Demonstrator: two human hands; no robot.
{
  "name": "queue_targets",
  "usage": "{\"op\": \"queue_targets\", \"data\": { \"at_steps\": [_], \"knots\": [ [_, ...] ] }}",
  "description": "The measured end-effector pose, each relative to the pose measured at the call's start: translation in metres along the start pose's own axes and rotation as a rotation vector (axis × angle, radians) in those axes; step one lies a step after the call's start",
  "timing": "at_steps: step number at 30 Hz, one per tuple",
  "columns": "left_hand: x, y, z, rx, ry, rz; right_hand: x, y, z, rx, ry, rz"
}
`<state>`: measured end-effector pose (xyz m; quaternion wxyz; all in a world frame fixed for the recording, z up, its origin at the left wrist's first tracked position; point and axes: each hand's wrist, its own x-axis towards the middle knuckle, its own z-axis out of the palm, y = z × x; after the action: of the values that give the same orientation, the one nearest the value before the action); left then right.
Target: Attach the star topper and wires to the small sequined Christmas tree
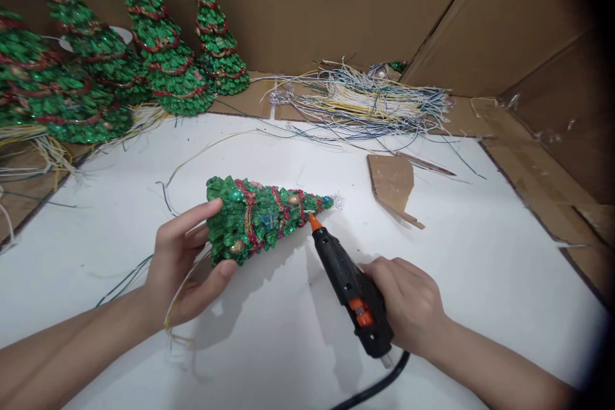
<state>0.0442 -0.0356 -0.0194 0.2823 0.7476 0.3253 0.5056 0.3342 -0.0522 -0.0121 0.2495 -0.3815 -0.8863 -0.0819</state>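
Observation:
My left hand [187, 262] grips the wide base of a small green Christmas tree figurine [264, 221], which lies on its side with its clear star tip pointing right. Red garlands and coloured baubles cover the figurine. Thin wires [175, 298] in white, yellow and green trail from its base past my wrist. In my right hand [413, 301] is a black hot glue gun [348, 285], my fingers wrapped round its handle. Its orange nozzle is at the figurine's upper part, close to the tip; whether it touches cannot be made out.
Several similar tree figurines [163, 57] stand at the back left. A heap of thin wires [375, 102] lies along the rear edge. A torn cardboard piece [391, 182] and a thin pointed stick [427, 164] rest on the white surface [480, 256]. Cardboard walls [336, 6] rise behind.

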Motion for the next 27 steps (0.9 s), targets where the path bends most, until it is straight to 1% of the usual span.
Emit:
{"op": "queue_targets", "data": {
  "at_steps": [5,9,12,14,16,19,21,22,24,25,27],
  "knots": [
    [0.001,-0.001,0.000,0.001,-0.013,0.035,0.001,-0.001,0.000,0.002,0.002,0.004],
    [0.000,-0.001,0.001,0.003,0.002,0.012,0.005,-0.001,-0.002,0.002,0.021,0.017],
    [0.000,0.001,0.001,0.001,0.011,-0.007,0.005,0.003,-0.004,-0.007,0.044,0.061],
    [0.000,0.002,0.001,0.002,0.023,-0.021,0.002,0.007,-0.005,0.011,0.043,0.128],
    [0.000,0.002,0.002,0.006,0.029,-0.028,0.000,0.014,-0.007,0.096,0.063,0.300],
    [0.001,0.002,0.002,-0.001,0.026,-0.027,-0.001,0.030,-0.010,0.332,0.107,0.706],
    [0.001,0.002,0.002,-0.020,0.024,-0.029,0.003,0.043,-0.010,0.549,0.126,0.930],
    [0.002,0.002,0.002,-0.035,0.026,-0.034,0.005,0.050,-0.009,0.692,0.165,1.013],
    [0.002,0.002,0.003,-0.071,0.033,-0.049,0.009,0.063,-0.006,0.983,0.229,1.124],
    [0.002,0.002,0.003,-0.092,0.035,-0.050,0.011,0.068,-0.004,1.095,0.251,1.165],
    [0.002,0.002,0.003,-0.122,0.038,-0.053,0.012,0.074,-0.001,1.225,0.269,1.223]
  ]
}}
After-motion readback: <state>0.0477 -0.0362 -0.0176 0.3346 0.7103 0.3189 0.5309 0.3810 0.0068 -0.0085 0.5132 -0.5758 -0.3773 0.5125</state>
